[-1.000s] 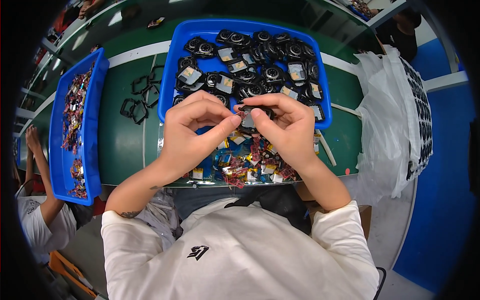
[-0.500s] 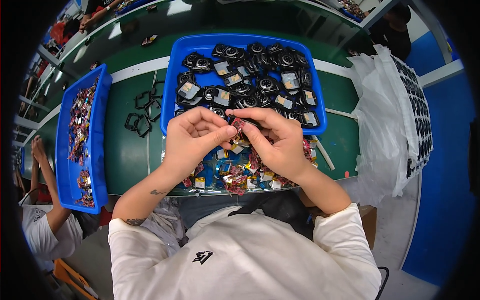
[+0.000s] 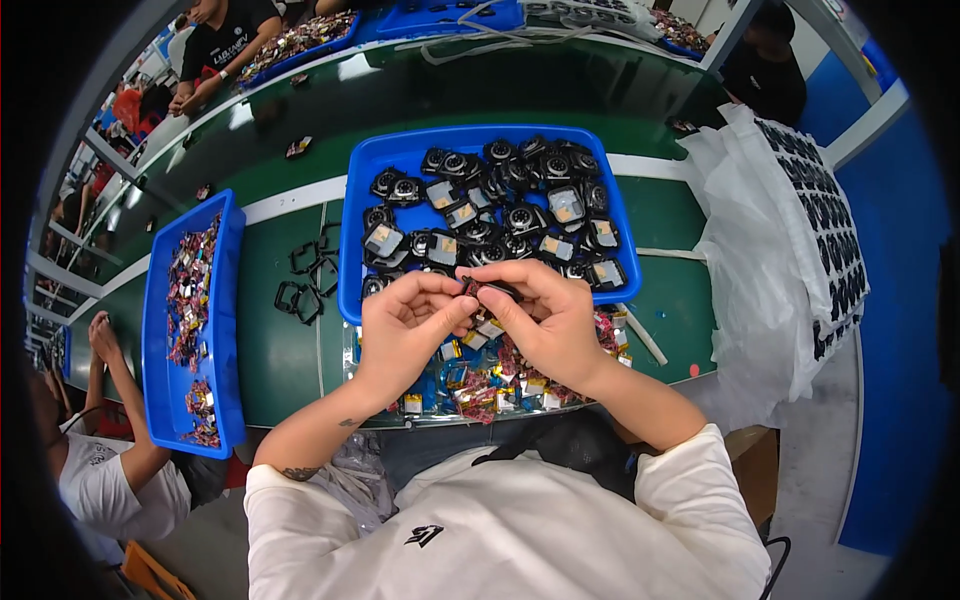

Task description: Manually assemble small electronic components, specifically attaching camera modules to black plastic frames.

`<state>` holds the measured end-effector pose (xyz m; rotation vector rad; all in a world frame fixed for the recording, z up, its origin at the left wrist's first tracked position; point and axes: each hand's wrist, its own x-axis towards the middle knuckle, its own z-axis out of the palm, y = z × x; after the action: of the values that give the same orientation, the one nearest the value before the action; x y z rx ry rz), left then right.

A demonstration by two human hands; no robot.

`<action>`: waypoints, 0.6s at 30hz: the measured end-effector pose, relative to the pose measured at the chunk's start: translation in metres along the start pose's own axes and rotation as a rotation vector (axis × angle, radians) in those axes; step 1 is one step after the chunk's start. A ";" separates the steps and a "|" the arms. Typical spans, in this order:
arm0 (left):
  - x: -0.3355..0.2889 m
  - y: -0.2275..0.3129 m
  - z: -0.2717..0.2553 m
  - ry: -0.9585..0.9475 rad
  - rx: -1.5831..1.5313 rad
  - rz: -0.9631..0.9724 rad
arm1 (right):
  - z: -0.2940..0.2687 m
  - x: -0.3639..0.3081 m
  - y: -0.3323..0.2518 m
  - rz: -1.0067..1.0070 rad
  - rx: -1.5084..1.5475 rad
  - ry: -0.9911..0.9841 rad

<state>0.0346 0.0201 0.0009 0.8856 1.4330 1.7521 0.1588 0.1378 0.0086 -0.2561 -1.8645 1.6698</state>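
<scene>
Just in front of the blue tray, my left hand (image 3: pixel 403 322) and my right hand (image 3: pixel 552 325) meet at the fingertips. Between them is a small red circuit board (image 3: pixel 470 287) beside a black watch case (image 3: pixel 503 290), mostly covered by my right fingers. My right hand is closed around the case, its thumb against the board. My left thumb and forefinger are pinched at the board's left side. Under my hands lies a pile of red circuit boards (image 3: pixel 478 392) with silver and yellow battery cells. The blue tray (image 3: pixel 350 250) beyond holds several black watch cases (image 3: pixel 525 217).
At left stands a long blue bin (image 3: pixel 232 330) of circuit boards. Black frames (image 3: pixel 297 300) lie on the green table (image 3: pixel 268 370). White plastic sheeting (image 3: pixel 735 270) and stacked trays of black parts (image 3: pixel 825 215) are at right. Other people sit left and across the conveyor (image 3: pixel 400 100).
The view has shifted, so the table sits lower and more of the far side shows. The red board between my fingers is turned and less of it shows; both hands stay together.
</scene>
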 end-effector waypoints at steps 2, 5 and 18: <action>0.002 0.007 0.005 0.005 0.039 0.018 | -0.003 0.000 -0.002 -0.023 -0.002 0.001; 0.017 0.020 0.004 -0.095 0.297 0.043 | -0.006 0.001 -0.005 -0.086 0.005 0.009; 0.309 -0.017 -0.050 0.216 1.370 -0.120 | -0.011 0.010 0.000 -0.289 -0.383 0.049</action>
<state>-0.1686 0.2590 0.0005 1.1802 2.7806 0.5677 0.1569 0.1523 0.0119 -0.1696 -2.0626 1.1019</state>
